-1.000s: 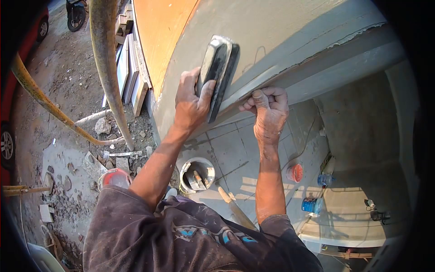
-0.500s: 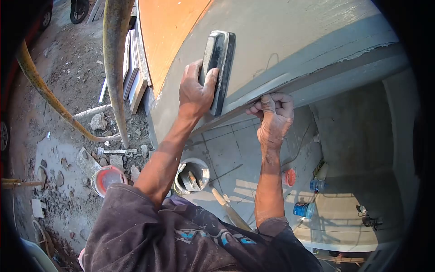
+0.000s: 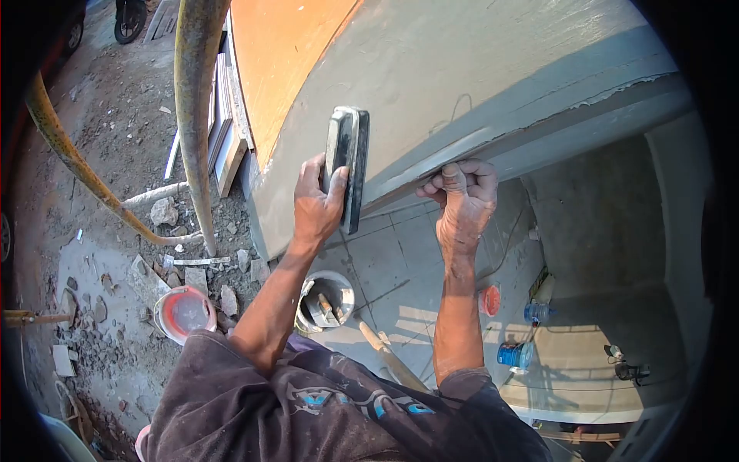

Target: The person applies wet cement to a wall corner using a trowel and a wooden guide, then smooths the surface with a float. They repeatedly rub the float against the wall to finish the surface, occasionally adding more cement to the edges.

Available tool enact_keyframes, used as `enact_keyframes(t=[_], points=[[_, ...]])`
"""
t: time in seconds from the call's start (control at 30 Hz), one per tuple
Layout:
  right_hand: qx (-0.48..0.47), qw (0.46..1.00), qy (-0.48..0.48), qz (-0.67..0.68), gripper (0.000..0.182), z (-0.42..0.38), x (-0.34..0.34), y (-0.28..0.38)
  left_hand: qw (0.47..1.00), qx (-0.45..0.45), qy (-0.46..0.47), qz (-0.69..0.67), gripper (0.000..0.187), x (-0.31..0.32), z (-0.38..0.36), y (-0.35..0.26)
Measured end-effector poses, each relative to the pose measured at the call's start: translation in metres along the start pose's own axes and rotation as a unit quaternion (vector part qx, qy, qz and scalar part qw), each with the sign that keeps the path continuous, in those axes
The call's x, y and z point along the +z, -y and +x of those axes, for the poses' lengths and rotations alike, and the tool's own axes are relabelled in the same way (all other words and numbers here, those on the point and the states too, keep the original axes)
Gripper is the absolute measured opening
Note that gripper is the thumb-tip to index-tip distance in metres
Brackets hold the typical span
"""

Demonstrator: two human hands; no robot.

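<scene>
Room lies open between the forearms — the plastered wall [image 3: 431, 69] blocks beyond.

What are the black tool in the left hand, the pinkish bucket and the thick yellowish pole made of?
Black tool: probably plastic, smooth with a dull shine under pale smears. Pinkish bucket: likely plastic, its rim looks thin and moulded. Thick yellowish pole: perhaps painted metal or bamboo; its blotchy, worn surface leaves that open.

Bright sunlight, shadow across grey wall [image 3: 416, 69], fisheye curvature, black corners
</scene>
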State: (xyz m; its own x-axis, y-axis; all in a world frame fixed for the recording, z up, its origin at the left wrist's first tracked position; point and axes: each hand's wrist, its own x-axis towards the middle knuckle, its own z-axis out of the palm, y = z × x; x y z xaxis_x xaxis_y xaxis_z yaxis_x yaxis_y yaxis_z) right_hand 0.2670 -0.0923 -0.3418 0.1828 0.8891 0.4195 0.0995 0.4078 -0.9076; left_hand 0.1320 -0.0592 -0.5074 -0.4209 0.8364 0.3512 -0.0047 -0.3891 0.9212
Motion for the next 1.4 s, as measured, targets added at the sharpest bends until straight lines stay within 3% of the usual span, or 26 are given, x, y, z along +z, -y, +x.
enact_keyframes(t=[0.03,0.07,0.17,0.2,0.23,0.3,0.37,0.43,0.5,0.57,0.63,0.7,0.77,0.8,0.83,0.87,0.97,1.03,1.13,1.17,1.2,1.23,1.3,1.37,1.4], points=[[-0.002,1.000,0.003,0.001,0.020,0.002,0.000,-0.002,0.998,-0.047,0.027,0.034,0.033,-0.008,-0.029,0.013],[-0.004,1.000,0.004,0.002,0.020,0.003,-0.001,-0.004,0.999,-0.034,0.009,0.021,0.035,-0.010,-0.056,0.043],[-0.004,1.000,0.007,0.010,0.020,0.001,-0.002,-0.005,0.985,-0.172,-0.012,-0.010,0.035,-0.010,-0.051,0.061],[-0.006,1.000,0.006,0.015,0.020,0.002,-0.002,-0.005,0.989,-0.136,-0.054,0.021,0.034,0.001,-0.026,0.060],[-0.006,1.000,0.003,0.014,0.021,0.001,-0.004,-0.005,0.992,-0.112,-0.037,0.047,0.032,0.004,0.008,0.045],[-0.010,1.000,0.002,0.019,0.023,0.003,-0.003,-0.009,0.998,0.019,-0.051,0.023,0.035,0.018,0.073,-0.005],[-0.014,0.999,0.014,0.027,0.023,0.004,-0.004,-0.011,0.996,0.079,-0.015,-0.047,0.036,0.029,0.120,-0.072],[-0.007,0.999,0.021,0.029,0.021,0.002,-0.006,-0.010,0.988,0.151,-0.007,-0.015,0.035,0.031,0.121,-0.101],[0.000,0.999,0.024,0.033,0.020,0.003,-0.005,-0.007,0.984,0.175,0.010,0.020,0.033,0.020,0.069,-0.076],[-0.007,0.999,0.031,0.040,0.019,0.005,-0.005,-0.008,0.992,0.117,0.038,0.034,0.032,-0.003,0.002,-0.025],[-0.009,0.999,0.029,0.044,0.019,0.002,-0.004,-0.010,0.998,-0.052,0.004,-0.028,0.031,-0.009,-0.051,0.049],[-0.010,0.998,0.034,0.042,0.020,0.004,-0.004,-0.009,0.987,-0.155,-0.023,-0.020,0.030,-0.011,-0.039,0.061],[-0.012,0.998,0.038,0.051,0.020,0.006,-0.004,-0.011,0.994,-0.096,-0.019,0.039,0.031,0.001,0.020,0.059],[-0.012,0.998,0.039,0.055,0.020,0.005,-0.005,-0.012,0.999,-0.032,-0.025,0.024,0.031,0.007,0.054,0.033],[-0.016,0.997,0.038,0.058,0.020,0.006,-0.005,-0.013,0.999,-0.025,-0.016,-0.041,0.031,0.015,0.086,-0.008],[-0.017,0.997,0.037,0.062,0.020,0.005,-0.005,-0.014,1.000,0.003,0.011,-0.002,0.034,0.018,0.115,-0.042],[-0.015,0.997,0.039,0.066,0.020,0.006,-0.003,-0.016,0.984,0.171,0.018,-0.044,0.036,0.038,0.156,-0.137],[-0.013,0.997,0.044,0.063,0.020,0.002,-0.006,-0.016,0.979,0.201,0.022,0.001,0.034,0.036,0.142,-0.144],[-0.028,0.996,0.053,0.061,0.020,0.007,-0.006,-0.016,0.996,0.064,0.037,0.050,0.035,0.010,0.058,-0.053],[-0.026,0.997,0.051,0.059,0.019,0.007,-0.006,-0.017,0.995,-0.058,0.076,0.023,0.034,-0.003,0.028,-0.005],[-0.023,0.997,0.049,0.055,0.019,0.006,-0.005,-0.017,0.995,-0.097,0.020,0.031,0.034,-0.006,-0.003,0.043],[-0.023,0.997,0.048,0.060,0.018,0.004,-0.005,-0.018,0.990,-0.138,0.006,0.022,0.034,-0.008,-0.018,0.048],[-0.031,0.996,0.053,0.064,0.017,0.006,-0.005,-0.019,0.990,-0.140,0.005,0.000,0.030,-0.003,0.007,0.034],[-0.028,0.996,0.056,0.068,0.017,0.006,-0.006,-0.021,0.998,-0.056,-0.003,-0.010,0.033,0.008,0.059,0.005],[-0.027,0.995,0.057,0.071,0.017,0.007,-0.005,-0.021,0.998,0.022,-0.012,0.051,0.038,0.014,0.094,-0.017]])
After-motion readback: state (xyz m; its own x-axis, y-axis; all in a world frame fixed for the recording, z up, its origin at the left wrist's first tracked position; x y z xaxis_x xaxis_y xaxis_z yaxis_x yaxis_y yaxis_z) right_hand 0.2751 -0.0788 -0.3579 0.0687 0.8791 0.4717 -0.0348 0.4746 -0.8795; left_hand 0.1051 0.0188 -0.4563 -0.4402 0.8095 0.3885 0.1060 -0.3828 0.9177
